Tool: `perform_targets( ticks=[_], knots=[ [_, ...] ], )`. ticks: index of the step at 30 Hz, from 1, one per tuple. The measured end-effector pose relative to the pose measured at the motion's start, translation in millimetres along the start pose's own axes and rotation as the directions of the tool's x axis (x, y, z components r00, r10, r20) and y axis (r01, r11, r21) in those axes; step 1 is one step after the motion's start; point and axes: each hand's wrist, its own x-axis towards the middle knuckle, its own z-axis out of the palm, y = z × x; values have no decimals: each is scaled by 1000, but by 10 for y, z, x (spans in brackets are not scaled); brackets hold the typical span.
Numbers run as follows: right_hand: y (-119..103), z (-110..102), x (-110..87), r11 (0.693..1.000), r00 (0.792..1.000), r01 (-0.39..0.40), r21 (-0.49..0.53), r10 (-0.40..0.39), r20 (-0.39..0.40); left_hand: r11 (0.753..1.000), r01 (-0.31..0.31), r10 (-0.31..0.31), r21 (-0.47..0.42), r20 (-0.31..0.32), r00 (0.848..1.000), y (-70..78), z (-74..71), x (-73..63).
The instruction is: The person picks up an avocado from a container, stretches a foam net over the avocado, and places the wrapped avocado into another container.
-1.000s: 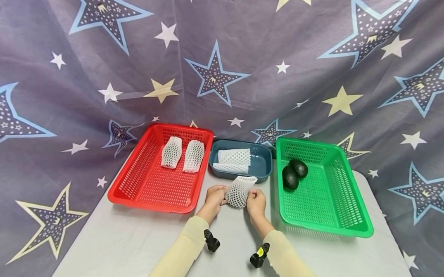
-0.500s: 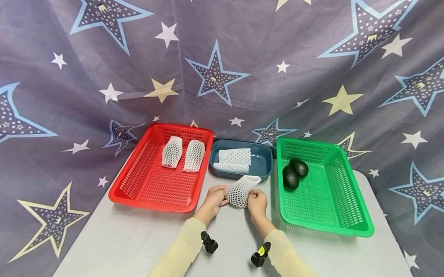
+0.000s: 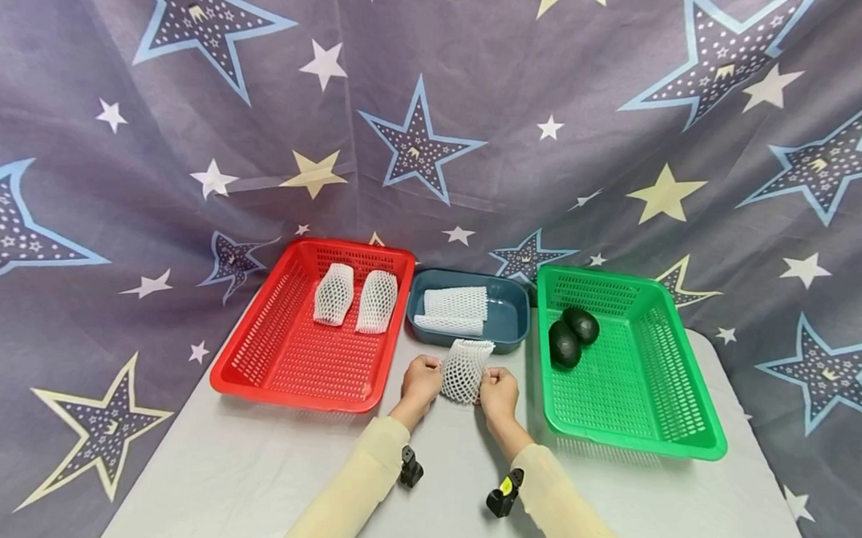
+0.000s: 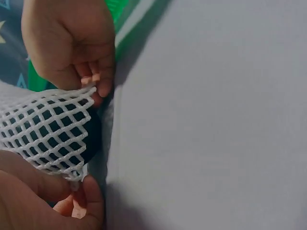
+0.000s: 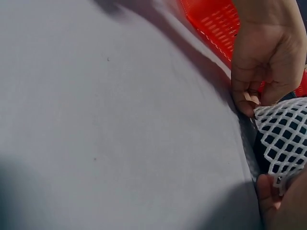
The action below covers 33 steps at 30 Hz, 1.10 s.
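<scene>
Between both hands, a white foam net sleeve [image 3: 464, 372] stands over the table with a dark avocado [image 4: 94, 140] inside it. My left hand [image 3: 422, 378] pinches the sleeve's near edge on the left side. On the right side, my right hand [image 3: 499, 391] pinches the same edge. The left wrist view shows the dark fruit showing through the mesh and at the sleeve's mouth, with thumbs and fingertips right at the rim. The sleeve's far end points toward the blue tray [image 3: 507, 314].
A red basket [image 3: 325, 369] on the left holds two white net-covered pieces [image 3: 334, 295]. More white foam net sleeves [image 3: 455, 304] lie in the blue tray. Two dark avocados [image 3: 564, 345] sit in the green basket [image 3: 634, 406] at right. A star-patterned curtain [image 3: 438, 101] hangs behind the table.
The sleeve's far end leaned to the right half a second ago and now stands straighter. Both hands have kept hold of its edge, with the left shifting slightly.
</scene>
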Motion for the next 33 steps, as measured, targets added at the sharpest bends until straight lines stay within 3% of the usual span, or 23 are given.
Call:
perform_targets(
  ticks=[8,17,24,33],
  knots=[
    [30,-24,40,994,999,37,-106,-36,16,984,6,-5,180,-10,1000,20,-26,66],
    [31,-65,58,983,995,85,-164,-74,74,958,-36,25,284,39,999,47,-35,84],
    [17,-112,69,917,978,208,-341,-193,76,942,-82,61,327,74,995,47,-55,110],
    [17,-124,66,859,968,247,-449,-236,82,917,-168,136,363,114,984,27,-67,137]
  ],
)
